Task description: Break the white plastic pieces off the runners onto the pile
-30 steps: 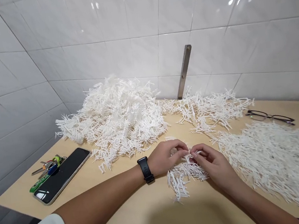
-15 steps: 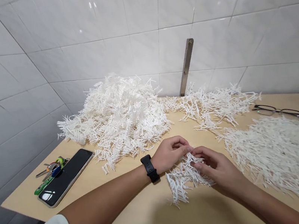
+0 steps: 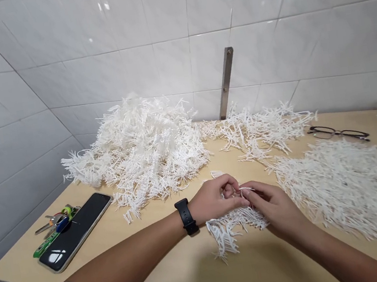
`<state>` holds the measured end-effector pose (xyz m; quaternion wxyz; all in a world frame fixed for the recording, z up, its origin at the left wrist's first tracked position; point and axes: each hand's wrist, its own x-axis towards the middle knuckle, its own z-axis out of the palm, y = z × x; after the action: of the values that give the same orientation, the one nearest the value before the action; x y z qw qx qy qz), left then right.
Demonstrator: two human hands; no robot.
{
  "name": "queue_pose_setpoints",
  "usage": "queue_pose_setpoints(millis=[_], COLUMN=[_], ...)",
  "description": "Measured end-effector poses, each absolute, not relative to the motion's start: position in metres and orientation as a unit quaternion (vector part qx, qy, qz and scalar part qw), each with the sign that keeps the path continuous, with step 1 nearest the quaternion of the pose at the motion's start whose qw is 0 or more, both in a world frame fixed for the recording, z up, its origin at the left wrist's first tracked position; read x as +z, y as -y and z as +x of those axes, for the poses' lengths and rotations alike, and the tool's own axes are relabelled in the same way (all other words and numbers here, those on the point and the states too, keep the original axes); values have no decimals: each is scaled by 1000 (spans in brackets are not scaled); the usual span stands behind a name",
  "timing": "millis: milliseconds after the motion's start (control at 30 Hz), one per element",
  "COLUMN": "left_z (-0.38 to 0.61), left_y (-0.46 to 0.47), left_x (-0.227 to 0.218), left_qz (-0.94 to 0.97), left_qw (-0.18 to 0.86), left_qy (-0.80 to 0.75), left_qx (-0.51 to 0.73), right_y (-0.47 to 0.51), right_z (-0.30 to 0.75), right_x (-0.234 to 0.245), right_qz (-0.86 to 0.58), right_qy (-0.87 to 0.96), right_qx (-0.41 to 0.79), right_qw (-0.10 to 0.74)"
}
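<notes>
My left hand (image 3: 219, 196), with a black watch on its wrist, is closed, its fingers curled around part of a bunch of white branched plastic strands (image 3: 223, 235). The bunch hangs below and between both hands, just over the table, and part of it shows behind the left knuckles. My right hand (image 3: 273, 201) pinches a thin white strand (image 3: 245, 188) between thumb and fingertips, close against the left fingertips. Whether that strand is joined to the bunch I cannot tell.
A tall heap of white strands (image 3: 149, 142) stands at the back left, a smaller pile (image 3: 264, 124) at the back middle. A wide flat pile (image 3: 356, 186) covers the right. Eyeglasses (image 3: 338, 133), a phone (image 3: 76, 232) and keys (image 3: 56, 221) lie on the table. A metal bar (image 3: 226, 82) stands against the tiled wall.
My fingers have shifted: the left thumb now reaches across toward the right hand, and a thin strand shows in the right fingertips. The camera view has turned slightly to the right.
</notes>
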<state>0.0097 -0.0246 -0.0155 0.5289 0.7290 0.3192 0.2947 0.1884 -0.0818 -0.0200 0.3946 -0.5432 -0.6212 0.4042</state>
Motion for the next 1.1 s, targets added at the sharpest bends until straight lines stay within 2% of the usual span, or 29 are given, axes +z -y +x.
queue_pose_setpoints(millis=[167, 433, 567, 1100], left_z=[8, 13, 14, 11], left_y=[24, 27, 29, 31], left_x=[-14, -10, -12, -9], left_qz=[745, 816, 817, 788], left_qw=[505, 335, 297, 423], left_qy=[-331, -357, -367, -340], left_qx=[284, 308, 332, 291], right_y=[83, 83, 82, 82], right_z=[189, 189, 187, 192], right_x=[-18, -18, -19, -18], right_qz=[-560, -548, -533, -567], right_qy=[616, 627, 614, 632], right_qx=[381, 373, 390, 336], right_qw=[402, 408, 431, 408])
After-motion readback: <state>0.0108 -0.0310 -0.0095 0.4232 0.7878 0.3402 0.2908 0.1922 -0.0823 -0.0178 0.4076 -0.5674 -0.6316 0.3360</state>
